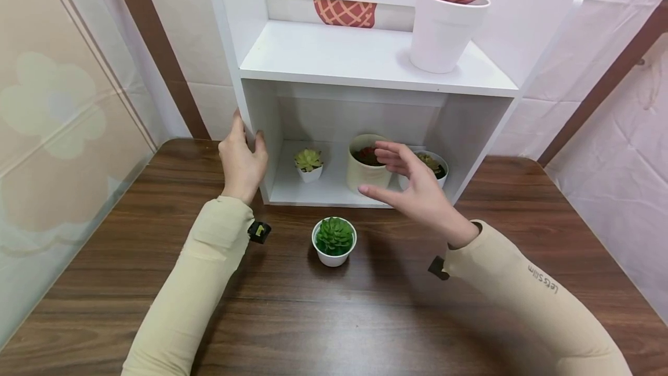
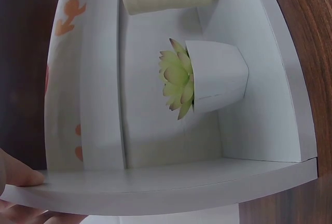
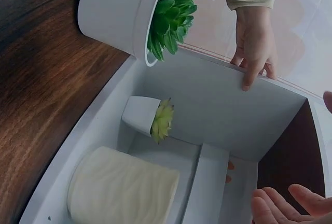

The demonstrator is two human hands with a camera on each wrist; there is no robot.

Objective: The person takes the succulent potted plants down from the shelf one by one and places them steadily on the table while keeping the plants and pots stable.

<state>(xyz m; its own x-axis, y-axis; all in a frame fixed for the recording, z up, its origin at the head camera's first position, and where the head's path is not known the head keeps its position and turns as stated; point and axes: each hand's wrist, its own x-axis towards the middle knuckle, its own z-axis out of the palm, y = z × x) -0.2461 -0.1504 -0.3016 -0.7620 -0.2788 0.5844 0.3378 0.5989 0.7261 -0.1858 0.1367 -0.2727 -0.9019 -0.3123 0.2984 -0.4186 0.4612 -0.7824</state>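
My left hand (image 1: 242, 164) grips the left side panel (image 2: 171, 190) of a white shelf unit, thumb on the inner face and fingers round the outside. My right hand (image 1: 420, 190) hovers before the lower compartment with thumb and fingers spread, holding nothing. Behind it stand a cream ribbed pot (image 1: 360, 177) with a dark red plant and a white pot (image 1: 443, 181) with a succulent, partly hidden by the hand. A small white pot (image 1: 311, 174) with a pale green succulent (image 2: 177, 79) sits at the compartment's left. On the table, a bright green succulent (image 3: 170, 19) fills a white pot (image 1: 333, 260).
On the upper shelf (image 1: 334, 48), towards the right, stands a tall white pot (image 1: 440, 33) with a red succulent. The unit rests at the back of a brown wooden table (image 1: 323, 329). Patterned fabric (image 1: 57, 97) hangs behind and at both sides.
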